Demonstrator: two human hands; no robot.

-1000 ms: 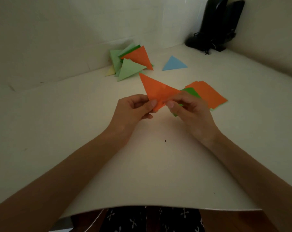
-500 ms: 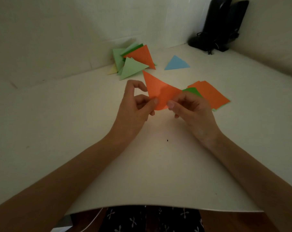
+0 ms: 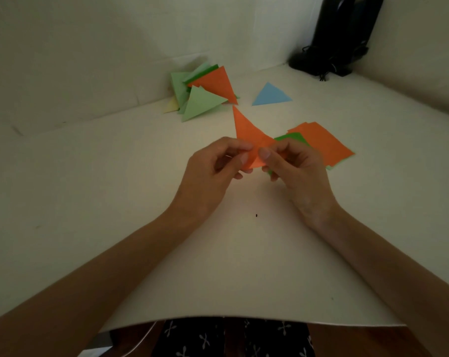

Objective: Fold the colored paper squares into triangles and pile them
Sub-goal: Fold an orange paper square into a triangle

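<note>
We see the orange folded paper (image 3: 249, 132) held above the counter (image 3: 102, 202), its long point aimed at the far wall. The left grip (image 3: 213, 171) pinches its lower corner between thumb and fingers, and the right grip (image 3: 298, 171) pinches the same corner from the other side, thumbs nearly meeting. Just behind the right grip lies the stack of squares (image 3: 326, 143), orange on top, with a green sheet (image 3: 293, 137) showing at its near edge. Farther back, the pile of triangles (image 3: 202, 96) sits against the wall, and a blue triangle (image 3: 271, 96) lies alone beside it. A black device (image 3: 341, 34) with cables stands in the right corner.
</note>
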